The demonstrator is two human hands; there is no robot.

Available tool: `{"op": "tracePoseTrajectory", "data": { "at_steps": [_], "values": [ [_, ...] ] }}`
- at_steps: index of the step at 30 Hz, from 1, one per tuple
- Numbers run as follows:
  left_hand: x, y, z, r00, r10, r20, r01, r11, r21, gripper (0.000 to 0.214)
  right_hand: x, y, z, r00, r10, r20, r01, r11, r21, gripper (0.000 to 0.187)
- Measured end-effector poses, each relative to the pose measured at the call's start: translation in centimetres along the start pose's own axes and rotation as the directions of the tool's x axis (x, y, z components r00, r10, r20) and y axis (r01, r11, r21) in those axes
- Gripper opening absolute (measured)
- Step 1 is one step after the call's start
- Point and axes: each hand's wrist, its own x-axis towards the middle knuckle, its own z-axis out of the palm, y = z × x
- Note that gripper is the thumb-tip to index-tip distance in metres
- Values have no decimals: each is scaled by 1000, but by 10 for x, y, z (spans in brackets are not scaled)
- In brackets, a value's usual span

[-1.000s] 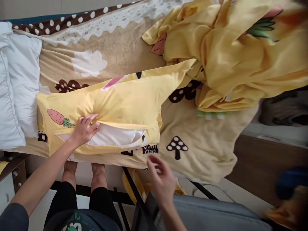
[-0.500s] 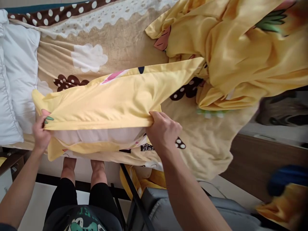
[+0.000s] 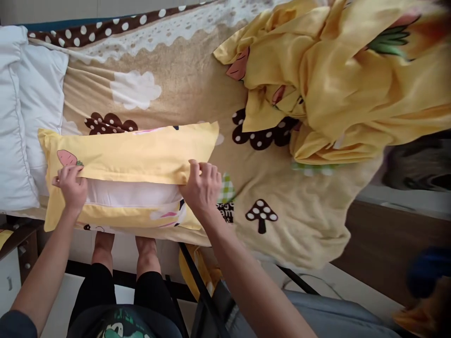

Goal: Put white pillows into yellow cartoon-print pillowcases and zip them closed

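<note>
A yellow pillowcase (image 3: 137, 152) with a carrot print lies on the bed near its front edge, with a white pillow (image 3: 130, 193) showing through its long opening. At the left end of that opening, my left hand (image 3: 71, 185) pinches the fabric edge below the carrot. My right hand (image 3: 202, 188) grips the same upper edge at the right end, fingers curled over the cloth. Between the hands the edge runs nearly straight. The lower flap lies along the front, and most of the pillow is hidden inside the case.
White bedding (image 3: 42, 89) is piled at the left end of the bed. A heap of yellow printed fabric (image 3: 338, 84) covers the far right. Under everything spreads a tan patterned blanket (image 3: 190, 70). A grey padded chair (image 3: 299, 310) stands in front at the lower right.
The pillowcase's right corner has dropped back from near the yellow heap, and the case lies flatter. My right hand has moved left; my left hand has shifted slightly right along the edge.
</note>
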Motion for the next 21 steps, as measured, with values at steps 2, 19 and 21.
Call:
{"op": "tracePoseTrajectory", "data": {
  "at_steps": [2, 19, 21],
  "values": [
    [-20, 8, 13, 996, 37, -83, -34, 999, 29, 24, 7, -6, 7, 995, -55, -87, 59, 997, 42, 33],
    [-15, 203, 124, 292, 516, 805, -488, 804, -339, 51, 63, 10, -74, 986, 87, -144, -30, 934, 355, 29],
    [-11, 211, 121, 338, 480, 809, -412, 849, -332, 49, 62, 14, -70, 977, 63, -204, 15, 932, 362, 24]
  ]
}}
